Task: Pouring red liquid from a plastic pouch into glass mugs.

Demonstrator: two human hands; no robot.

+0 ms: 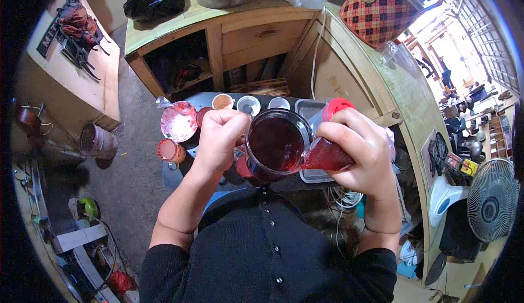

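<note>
My left hand point(223, 139) is closed around the handle side of a clear pitcher point(309, 125) that holds dark red liquid point(274, 143). The pitcher is lifted in front of my chest, above a dark table. In my right hand point(364, 151) is a clear plastic bag point(329, 155) with red contents, its narrow end against the pitcher's right rim. Whether anything flows between them I cannot tell. Just behind my right fingers is a clear plastic container with a red lid point(340, 106); the hand hides part of it.
The dark table point(192, 98) bears a bowl with pink-and-white residue point(179, 119), a red-rimmed jar point(171, 151), several small cups point(248, 105) and a metal tray point(309, 108). A wooden counter point(262, 12) curves around it. A fan point(490, 207) stands right, a bucket point(98, 140) left.
</note>
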